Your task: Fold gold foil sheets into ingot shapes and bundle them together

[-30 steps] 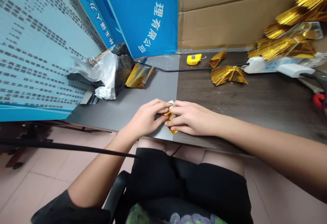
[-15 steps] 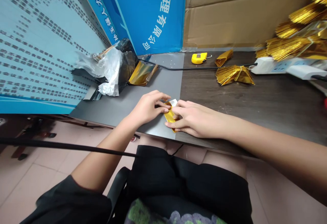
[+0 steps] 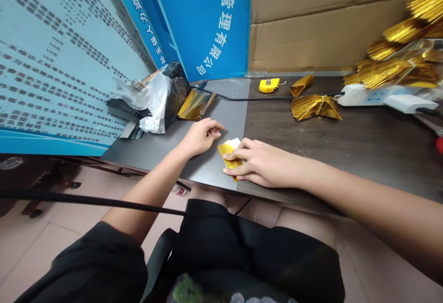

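The right hand (image 3: 263, 164) pins one folded gold foil strip (image 3: 228, 151) against the grey surface (image 3: 221, 109), near its front edge, with fingers and thumb over the strip. The strip's long axis runs diagonally, far-left to near-right, and one white paper piece (image 3: 235, 143) shows at its far end. The left hand (image 3: 200, 138) rests open just beside it, not touching. Farther off lie one gold fringed foil bundle (image 3: 315, 107) and one yellow tape measure (image 3: 269, 85).

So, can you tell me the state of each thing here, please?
Left hand: open, off the gold foil.
Right hand: fingers on the foil, holding it down.
Gold foil: folded flat, white edge showing.
Power strip: plug pushed in.
Plastic bag: crumpled.
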### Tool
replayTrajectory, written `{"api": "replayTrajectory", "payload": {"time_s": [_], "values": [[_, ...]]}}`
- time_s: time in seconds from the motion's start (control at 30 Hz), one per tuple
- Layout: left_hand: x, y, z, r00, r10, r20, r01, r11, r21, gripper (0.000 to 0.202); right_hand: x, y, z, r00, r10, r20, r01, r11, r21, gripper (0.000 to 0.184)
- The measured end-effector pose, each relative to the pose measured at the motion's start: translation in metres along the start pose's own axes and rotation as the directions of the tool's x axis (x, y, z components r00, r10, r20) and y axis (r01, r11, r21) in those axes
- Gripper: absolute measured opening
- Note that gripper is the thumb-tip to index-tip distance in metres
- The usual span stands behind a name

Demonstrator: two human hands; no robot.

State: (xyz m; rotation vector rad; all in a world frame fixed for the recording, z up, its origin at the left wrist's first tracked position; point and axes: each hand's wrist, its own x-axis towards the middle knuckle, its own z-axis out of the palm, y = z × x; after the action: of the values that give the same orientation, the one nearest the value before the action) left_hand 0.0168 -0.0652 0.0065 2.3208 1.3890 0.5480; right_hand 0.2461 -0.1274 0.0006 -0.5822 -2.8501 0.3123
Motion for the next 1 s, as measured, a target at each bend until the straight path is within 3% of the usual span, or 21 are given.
{"api": "replayTrajectory", "payload": {"time_s": [0.07, 0.13, 0.3, 0.53, 0.63, 0.73, 0.87, 1.0], "values": [[0.002, 0.005, 0.004, 0.998, 0.067, 0.015, -0.066, 0.998, -0.018, 0.028, -0.001, -0.001, 0.000, 1.000, -0.012, -0.008, 0.012, 1.000, 0.007, 0.037], [0.005, 0.009, 0.008, 0.987, 0.143, 0.073, -0.148, 0.987, 0.063, 0.034, -0.002, -0.002, 0.000, 1.000, -0.018, -0.018, 0.018, 1.000, -0.005, 0.038], [0.017, 0.010, 0.013, 0.978, 0.057, 0.202, -0.088, 0.985, 0.149, 0.040, -0.004, -0.008, -0.004, 1.000, -0.013, 0.027, 0.014, 0.999, -0.046, 0.041], [0.020, 0.007, 0.020, 0.995, 0.014, 0.104, -0.036, 0.977, 0.210, 0.033, -0.008, -0.011, -0.010, 0.991, -0.003, 0.136, 0.003, 1.000, -0.001, 0.042], [0.017, 0.004, 0.019, 0.990, 0.138, 0.008, -0.138, 0.979, 0.150, 0.033, -0.010, -0.007, -0.009, 0.988, -0.005, 0.152, -0.002, 0.999, 0.046, 0.042], [0.004, 0.004, 0.011, 0.936, 0.336, -0.104, -0.328, 0.941, 0.089, 0.036, -0.011, -0.001, -0.011, 0.987, -0.028, 0.159, 0.011, 0.994, 0.106, 0.042], [-0.022, 0.000, 0.001, 0.866, 0.493, 0.083, -0.499, 0.864, 0.071, 0.029, -0.014, 0.006, -0.015, 0.983, -0.078, 0.168, 0.048, 0.983, 0.176, 0.041], [-0.038, -0.011, 0.000, 0.872, 0.468, 0.141, -0.488, 0.855, 0.176, 0.030, -0.018, 0.013, -0.018, 0.978, -0.101, 0.182, 0.054, 0.968, 0.246, 0.037]]}}
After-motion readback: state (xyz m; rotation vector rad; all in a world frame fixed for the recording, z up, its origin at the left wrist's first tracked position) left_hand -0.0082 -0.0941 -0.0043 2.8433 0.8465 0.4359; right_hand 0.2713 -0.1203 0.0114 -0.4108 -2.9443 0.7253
